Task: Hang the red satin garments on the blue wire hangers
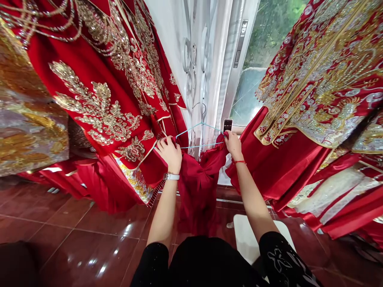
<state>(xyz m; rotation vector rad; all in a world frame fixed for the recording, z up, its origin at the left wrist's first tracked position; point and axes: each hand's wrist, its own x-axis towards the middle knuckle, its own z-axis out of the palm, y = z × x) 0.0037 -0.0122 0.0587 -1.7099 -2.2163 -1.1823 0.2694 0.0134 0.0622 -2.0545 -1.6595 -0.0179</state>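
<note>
A dark red dress (200, 175) hangs in front of me on a thin light-blue wire hanger (189, 130). The hanger's hook is up against the white scrollwork grille. My left hand (169, 152), a white watch at its wrist, is closed on the dress's left shoulder at that end of the hanger. On the other side my right hand (233, 143), with a thin red cord on the wrist, pinches the right shoulder of the dress near the hanger's end. Fingertips of both hands are partly hidden by fabric. The skirt falls toward the floor.
Red gowns with gold beading (101, 107) crowd the left side. Another embroidered red garment (317, 87) hangs at right, beside the window (263, 52). A phone (228, 125) showing a timer stands behind my right hand. Below is a white stool (243, 231) on glossy red tiles (89, 235).
</note>
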